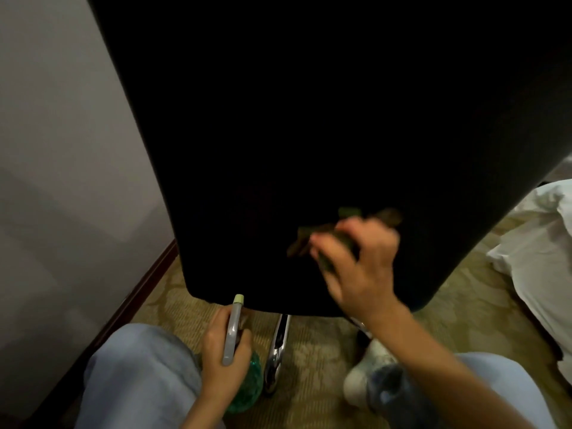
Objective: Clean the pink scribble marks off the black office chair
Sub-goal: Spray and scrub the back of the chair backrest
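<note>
The person wears loose pale blue denim trousers [139, 376], with one knee at seven o'clock and the other leg at five o'clock. Between them, nearer five o'clock, is a white shoe [368, 354], greyish in places. A blurred grey-blue patch adjoins its near side; what it is cannot be told. The left hand [223, 351] and right hand [362, 274] are bare, and so are both forearms [448, 360].

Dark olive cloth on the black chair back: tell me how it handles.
The dark olive cloth, bunched under the right hand, is probably floppy and light. Its ends trail past the fingers, so it should drape, not roll.
</note>
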`<state>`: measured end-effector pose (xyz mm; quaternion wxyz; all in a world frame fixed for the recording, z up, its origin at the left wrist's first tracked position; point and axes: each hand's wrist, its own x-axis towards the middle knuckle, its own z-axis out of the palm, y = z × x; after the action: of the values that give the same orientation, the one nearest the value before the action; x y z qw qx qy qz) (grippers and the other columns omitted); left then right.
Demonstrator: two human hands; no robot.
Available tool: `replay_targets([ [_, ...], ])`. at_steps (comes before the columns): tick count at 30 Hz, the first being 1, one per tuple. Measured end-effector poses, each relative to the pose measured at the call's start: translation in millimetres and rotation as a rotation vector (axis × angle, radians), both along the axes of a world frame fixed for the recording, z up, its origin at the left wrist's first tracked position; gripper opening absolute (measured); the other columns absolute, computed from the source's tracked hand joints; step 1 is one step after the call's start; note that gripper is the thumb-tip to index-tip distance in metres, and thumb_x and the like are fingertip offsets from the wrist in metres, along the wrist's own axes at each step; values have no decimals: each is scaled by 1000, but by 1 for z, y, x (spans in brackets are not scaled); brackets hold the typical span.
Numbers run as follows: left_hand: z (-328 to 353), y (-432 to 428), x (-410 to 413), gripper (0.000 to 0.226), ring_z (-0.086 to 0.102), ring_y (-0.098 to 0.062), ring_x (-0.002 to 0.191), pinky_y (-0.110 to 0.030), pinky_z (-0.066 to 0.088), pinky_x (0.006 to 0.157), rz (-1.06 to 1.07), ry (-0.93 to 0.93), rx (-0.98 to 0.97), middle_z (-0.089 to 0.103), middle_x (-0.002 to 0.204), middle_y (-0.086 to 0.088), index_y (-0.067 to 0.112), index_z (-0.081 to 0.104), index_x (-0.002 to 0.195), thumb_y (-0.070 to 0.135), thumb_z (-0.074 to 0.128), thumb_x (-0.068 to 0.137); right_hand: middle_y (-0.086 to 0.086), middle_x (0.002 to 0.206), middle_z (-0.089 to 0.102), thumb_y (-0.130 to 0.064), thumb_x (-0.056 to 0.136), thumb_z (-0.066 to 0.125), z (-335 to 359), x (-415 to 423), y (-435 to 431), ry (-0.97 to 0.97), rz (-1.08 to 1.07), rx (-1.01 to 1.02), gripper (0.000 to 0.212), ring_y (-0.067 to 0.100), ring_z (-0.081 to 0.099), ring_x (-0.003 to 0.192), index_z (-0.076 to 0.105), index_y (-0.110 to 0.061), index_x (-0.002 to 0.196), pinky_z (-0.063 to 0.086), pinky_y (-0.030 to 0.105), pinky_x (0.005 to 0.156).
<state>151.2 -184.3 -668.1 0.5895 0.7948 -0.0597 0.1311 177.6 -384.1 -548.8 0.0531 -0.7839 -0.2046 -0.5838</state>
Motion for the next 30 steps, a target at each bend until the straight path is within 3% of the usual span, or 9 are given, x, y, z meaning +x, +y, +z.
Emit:
replay_targets([
  [5, 6, 10, -3, 34, 57, -9, 71, -10, 42, 59, 7, 2, -26, 59, 82, -7, 33, 54, 96, 8, 54, 71, 6, 116, 37, -30, 91, 56, 82, 44, 16, -227, -70, 167, 19, 27, 39, 105, 51, -23, 107, 31, 40, 87],
  [10, 9, 15, -2, 32, 57, -7, 77, -8, 42, 63, 47, -5, -44, 57, 84, -2, 29, 55, 96, 8, 53, 71, 7, 115, 39, -33, 85, 55, 21, 66, 21, -203, -227, 38, 24, 27, 40, 100, 48, -25, 107, 29, 39, 78],
  [16, -2, 11, 5, 36, 55, -10, 78, -10, 43, 63, 70, 47, 36, 57, 83, -3, 13, 58, 98, -14, 63, 75, -3, 121, 42, -29, 68, 49, -125, 45, 6, 130, -202, -481, 44, 16, 40, 104, 45, -29, 113, 26, 34, 77],
  [19, -3, 9, 5, 27, 56, -12, 78, -12, 43, 66, 58, 60, 16, 59, 85, -3, 13, 60, 99, 3, 60, 74, -3, 124, 39, -32, 60, 52, -176, 27, 1, 380, -209, -668, 57, 14, 38, 110, 42, -30, 116, 27, 33, 79],
  [21, 0, 7, 2, 31, 57, -15, 77, -21, 45, 69, 41, 83, -5, 60, 87, -4, 15, 60, 100, 11, 56, 70, -2, 126, 40, -35, 55, 66, -195, 12, 2, 572, -211, -749, 67, 16, 38, 114, 42, -30, 117, 29, 33, 83],
  [23, 8, 5, -5, 33, 58, -12, 82, -21, 46, 71, 22, 67, -20, 60, 90, -2, 24, 58, 99, 10, 55, 69, 2, 126, 44, -33, 45, 84, -200, -4, 7, 712, -211, -722, 75, 21, 40, 115, 51, -28, 113, 30, 36, 87],
  [25, 18, 4, -13, 37, 58, -6, 86, -10, 44, 70, 12, 42, -22, 61, 91, 0, 30, 56, 97, 0, 58, 74, 7, 122, 47, -27, 36, 90, -191, -19, 10, 781, -212, -603, 77, 26, 42, 113, 59, -28, 106, 31, 38, 87],
  [27, 30, 3, -19, 49, 58, -4, 86, -8, 44, 68, 18, 30, -18, 62, 91, 0, 30, 57, 96, -15, 60, 75, 9, 119, 46, -20, 37, 90, -165, -32, 13, 759, -194, -453, 78, 27, 44, 109, 55, -26, 107, 31, 36, 85],
  [30, 52, -2, -30, 57, 58, -14, 73, -10, 43, 59, 36, 9, -13, 60, 83, -1, 37, 54, 93, -16, 60, 76, 9, 116, 45, -16, 48, 85, -103, -44, 8, 600, -105, -250, 71, 26, 44, 105, 51, -22, 109, 35, 35, 82],
])
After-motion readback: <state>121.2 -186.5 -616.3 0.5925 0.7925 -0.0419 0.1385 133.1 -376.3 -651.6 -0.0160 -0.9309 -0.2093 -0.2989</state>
